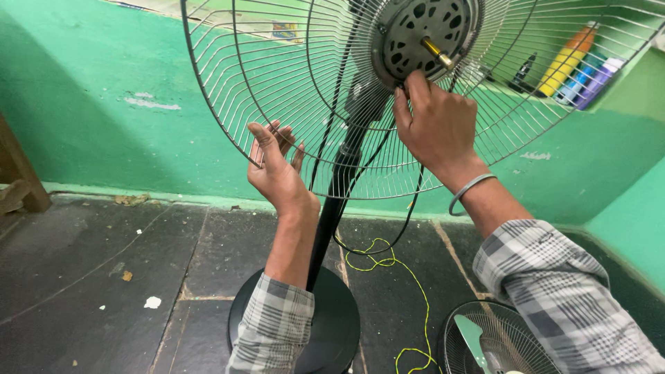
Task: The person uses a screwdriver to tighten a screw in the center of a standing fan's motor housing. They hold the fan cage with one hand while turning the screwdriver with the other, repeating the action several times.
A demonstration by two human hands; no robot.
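Left hand point(277, 170): fingers open, tips resting on the wires of the round grey wire fan guard point(228, 83), lower left. Right hand point(436, 125): fingers curled against the dark round motor housing point(422, 31) just below its brass shaft point(438, 52); whether they pinch anything, cannot tell. Guard sits on the black pedestal stand point(332, 208). Risk: guard may tilt or slip if the left hand lets go. Wall shelf holds coloured bottles point(578, 69)
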